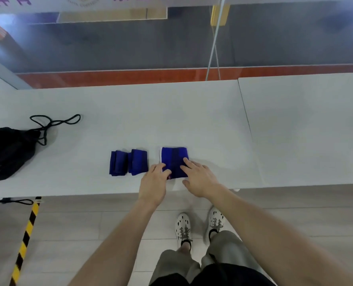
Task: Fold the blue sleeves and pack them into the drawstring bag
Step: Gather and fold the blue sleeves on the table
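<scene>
Blue folded sleeve [174,158] lies flat near the front edge of the white surface [212,124], slightly longer from near to far. The left hand [154,182] pinches its near left corner with curled fingers; the right hand [199,178] presses straight fingers on top. Two folded sleeves [128,163] lie just left, long axes near to far. A black drawstring bag [6,151] sits far left.

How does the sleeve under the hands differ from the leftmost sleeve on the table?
The sleeve under the hands is wide and flat; the leftmost sleeve is a narrow bundle. The left hand and right hand touch the first; the leftmost sleeve lies untouched. Both are blue, folded, on the table.
</scene>
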`<move>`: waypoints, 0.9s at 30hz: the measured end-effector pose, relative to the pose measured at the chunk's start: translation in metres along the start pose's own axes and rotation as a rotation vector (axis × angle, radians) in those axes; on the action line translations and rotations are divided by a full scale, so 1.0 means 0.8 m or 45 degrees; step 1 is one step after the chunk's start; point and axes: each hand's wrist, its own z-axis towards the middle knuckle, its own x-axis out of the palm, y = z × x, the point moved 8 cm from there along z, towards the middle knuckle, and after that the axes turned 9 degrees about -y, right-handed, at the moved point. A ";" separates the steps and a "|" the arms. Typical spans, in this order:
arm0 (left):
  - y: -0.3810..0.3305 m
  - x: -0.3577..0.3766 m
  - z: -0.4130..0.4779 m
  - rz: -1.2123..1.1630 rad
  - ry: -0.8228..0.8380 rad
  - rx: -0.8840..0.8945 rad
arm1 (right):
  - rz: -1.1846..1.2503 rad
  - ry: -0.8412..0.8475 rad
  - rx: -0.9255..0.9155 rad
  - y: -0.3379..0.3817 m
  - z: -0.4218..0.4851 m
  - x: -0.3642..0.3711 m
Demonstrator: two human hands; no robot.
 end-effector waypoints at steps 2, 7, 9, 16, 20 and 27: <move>0.002 -0.005 0.005 0.048 0.048 0.000 | -0.019 0.025 0.021 -0.003 -0.003 -0.012; -0.010 -0.029 0.010 0.163 0.209 0.040 | 0.034 0.053 0.267 -0.069 -0.042 -0.041; -0.030 -0.039 0.015 0.221 0.254 0.085 | 0.052 0.043 0.362 -0.105 -0.069 -0.049; -0.175 -0.056 0.054 0.382 0.366 0.331 | 0.191 -0.080 0.635 -0.242 -0.180 -0.084; -0.286 -0.048 0.075 0.442 0.392 0.464 | 0.270 -0.171 0.756 -0.336 -0.263 -0.098; -0.515 -0.006 0.070 0.434 0.434 0.520 | 0.338 -0.194 0.892 -0.518 -0.428 -0.097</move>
